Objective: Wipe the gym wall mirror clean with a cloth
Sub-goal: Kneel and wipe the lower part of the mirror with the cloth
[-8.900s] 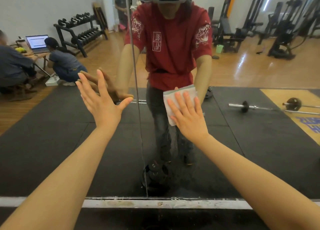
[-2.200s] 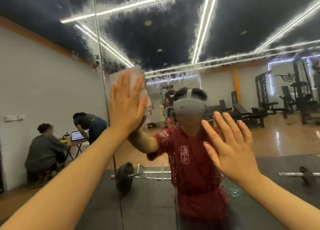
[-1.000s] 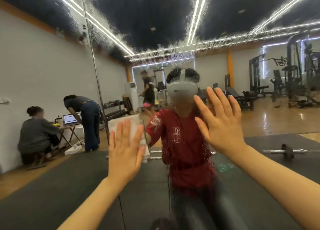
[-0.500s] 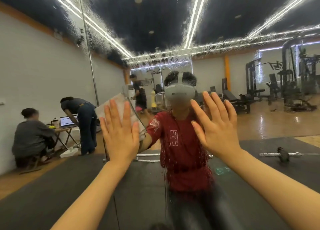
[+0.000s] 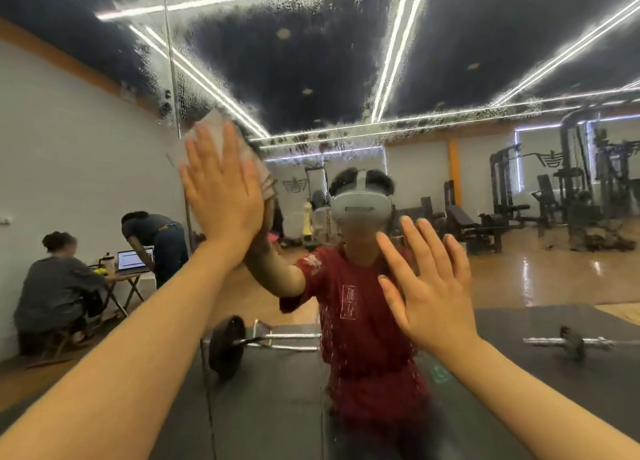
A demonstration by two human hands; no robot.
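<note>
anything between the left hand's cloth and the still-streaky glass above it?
Nothing visible. The left hand presses the cloth flat on the mirror, beside the vertical seam. The streaky, wet glass above and to the right is bare. The right hand is lower and to the right, out of that path.

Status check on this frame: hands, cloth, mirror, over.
Left hand flat, pressing cloth on mirror. Right hand open, empty. Droplets and streaks across upper glass. Nothing blocking.

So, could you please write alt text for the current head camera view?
A person's left hand presses a cloth flat against a wet, streaky gym mirror, while the open right hand rests beside it.
</note>
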